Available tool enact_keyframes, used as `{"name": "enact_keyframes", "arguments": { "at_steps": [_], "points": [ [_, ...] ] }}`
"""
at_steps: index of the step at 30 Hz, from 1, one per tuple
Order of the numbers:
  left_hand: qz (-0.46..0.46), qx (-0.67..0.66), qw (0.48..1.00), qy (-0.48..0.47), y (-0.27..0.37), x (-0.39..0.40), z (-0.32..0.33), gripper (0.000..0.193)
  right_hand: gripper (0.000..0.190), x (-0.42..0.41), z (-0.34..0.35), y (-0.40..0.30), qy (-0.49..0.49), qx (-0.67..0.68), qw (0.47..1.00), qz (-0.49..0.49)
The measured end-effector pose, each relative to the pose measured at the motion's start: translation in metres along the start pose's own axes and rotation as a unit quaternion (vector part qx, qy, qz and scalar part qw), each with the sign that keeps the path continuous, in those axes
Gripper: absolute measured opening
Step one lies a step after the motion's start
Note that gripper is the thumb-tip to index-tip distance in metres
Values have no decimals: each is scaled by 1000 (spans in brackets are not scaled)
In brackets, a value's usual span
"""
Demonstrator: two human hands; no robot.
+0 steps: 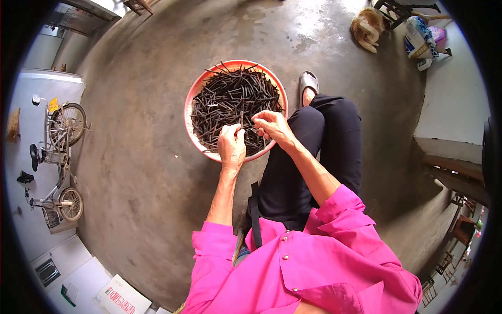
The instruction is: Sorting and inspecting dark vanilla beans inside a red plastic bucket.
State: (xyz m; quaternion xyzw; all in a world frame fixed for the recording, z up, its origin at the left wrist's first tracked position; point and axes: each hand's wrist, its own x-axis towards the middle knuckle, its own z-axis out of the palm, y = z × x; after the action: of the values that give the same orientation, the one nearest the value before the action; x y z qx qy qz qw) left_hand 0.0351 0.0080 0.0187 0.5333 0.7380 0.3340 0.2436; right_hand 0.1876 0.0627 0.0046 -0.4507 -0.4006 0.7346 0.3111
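A round basin (189, 135) with a red-and-white rim stands on the floor before me, heaped with slender, dark dried pods (235, 92). My left hand (232, 146) is over its near side, thumb and forefinger pinching one upright dark pod (242, 117). Just to the right, my right hand (273, 126) hovers above the heap with its fingers curled and thumb near the forefinger. Whether anything small sits between those fingertips cannot be made out. A small pale piece (212, 105) lies among the pods.
My dark-trousered legs (298, 157) are right of the basin, one foot in a grey slipper (308, 80). A cat (368, 27) lies at the upper right by filled bags (420, 37). A bicycle-like two-wheeler (59, 157) stands along the left wall; a white box (121, 296) is lower left.
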Motion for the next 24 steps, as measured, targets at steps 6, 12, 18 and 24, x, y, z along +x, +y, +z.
{"name": "enact_keyframes", "arguments": {
  "at_steps": [6, 12, 18, 24],
  "points": [
    [-3, -47, 996, -78, 15, -6, -18, 18, 18, 0, 5, -3, -74, 89, 993, -18],
    [-17, -79, 994, -80, 19, -3, -12, 18, 14, -2, 0, -2, -72, 115, 991, -15],
    [-59, -104, 992, -46, 19, 2, -2, 18, 15, -8, 6, -8, -99, 107, 989, -12],
    [12, -38, 999, -9, 27, 1, 1, 16, 13, -4, 4, -4, -112, 108, 988, -17]
  ]
}}
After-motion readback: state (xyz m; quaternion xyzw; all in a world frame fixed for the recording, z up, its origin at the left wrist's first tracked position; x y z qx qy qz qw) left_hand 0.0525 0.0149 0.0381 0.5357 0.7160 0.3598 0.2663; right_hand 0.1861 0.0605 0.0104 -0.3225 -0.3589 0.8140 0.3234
